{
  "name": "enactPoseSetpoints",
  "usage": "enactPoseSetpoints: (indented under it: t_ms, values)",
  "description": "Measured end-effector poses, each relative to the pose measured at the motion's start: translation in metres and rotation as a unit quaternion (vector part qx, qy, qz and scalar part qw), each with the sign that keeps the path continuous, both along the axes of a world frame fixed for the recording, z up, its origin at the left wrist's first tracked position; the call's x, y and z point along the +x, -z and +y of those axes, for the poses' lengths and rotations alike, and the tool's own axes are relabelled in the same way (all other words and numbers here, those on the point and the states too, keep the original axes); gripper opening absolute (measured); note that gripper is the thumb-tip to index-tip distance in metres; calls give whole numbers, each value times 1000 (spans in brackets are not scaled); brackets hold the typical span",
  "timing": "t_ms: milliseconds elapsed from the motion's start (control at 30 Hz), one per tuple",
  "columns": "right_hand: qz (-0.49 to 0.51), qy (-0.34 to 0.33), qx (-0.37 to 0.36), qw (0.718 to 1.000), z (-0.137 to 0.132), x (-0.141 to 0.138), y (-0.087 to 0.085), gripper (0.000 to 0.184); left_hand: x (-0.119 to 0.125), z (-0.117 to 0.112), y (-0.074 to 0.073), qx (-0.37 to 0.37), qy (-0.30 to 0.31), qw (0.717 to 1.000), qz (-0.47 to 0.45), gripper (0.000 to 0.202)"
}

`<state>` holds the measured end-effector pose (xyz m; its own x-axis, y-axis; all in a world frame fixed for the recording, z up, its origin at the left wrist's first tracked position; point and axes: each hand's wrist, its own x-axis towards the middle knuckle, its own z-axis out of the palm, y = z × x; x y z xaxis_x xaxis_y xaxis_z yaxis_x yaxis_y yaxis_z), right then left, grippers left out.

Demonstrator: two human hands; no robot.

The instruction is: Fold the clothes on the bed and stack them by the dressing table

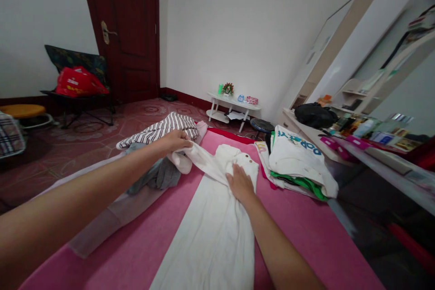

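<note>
A long white garment (210,231) with small buttons near its far end lies lengthwise on the pink bed cover (288,240). My left hand (178,140) is closed on its white sleeve, which is lifted and stretched out to the left. My right hand (241,183) rests on the upper part of the garment, fingers extended and pressing the cloth. Left of the garment, a heap holds a striped piece of clothing (173,122) and a grey one (161,174), partly behind my left forearm.
A stack of folded clothes, topped by a white shirt (294,156), sits at the bed's right. Beyond are a low white table (234,102), a round stool (261,124) and a cluttered dresser (292,120). A folding chair (79,61) carries a red bag (79,82).
</note>
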<state>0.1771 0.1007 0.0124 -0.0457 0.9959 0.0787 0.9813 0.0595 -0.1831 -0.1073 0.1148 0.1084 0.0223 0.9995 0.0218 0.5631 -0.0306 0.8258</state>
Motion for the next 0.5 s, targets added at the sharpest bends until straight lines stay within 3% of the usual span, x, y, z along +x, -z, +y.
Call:
enactPoseSetpoints:
  t_ms: [133,233,300,433,500]
  values:
    - [-3,-8,-25,1000,-10,-8,15,60,-9,-9,-21,-51,37,998,2,20]
    - [-2,-4,-30,1000,-10,-6,15,62,-26,-20,-43,-126,103,986,25,29]
    - [-3,-3,-26,1000,-10,-5,13,62,-40,-29,-55,-147,97,983,53,33]
    - [-6,-2,-19,1000,-13,-6,11,61,-68,-50,-72,-9,-29,998,46,36]
    - [-4,0,-16,1000,-14,-6,12,61,-77,-61,-77,46,-41,998,31,42]
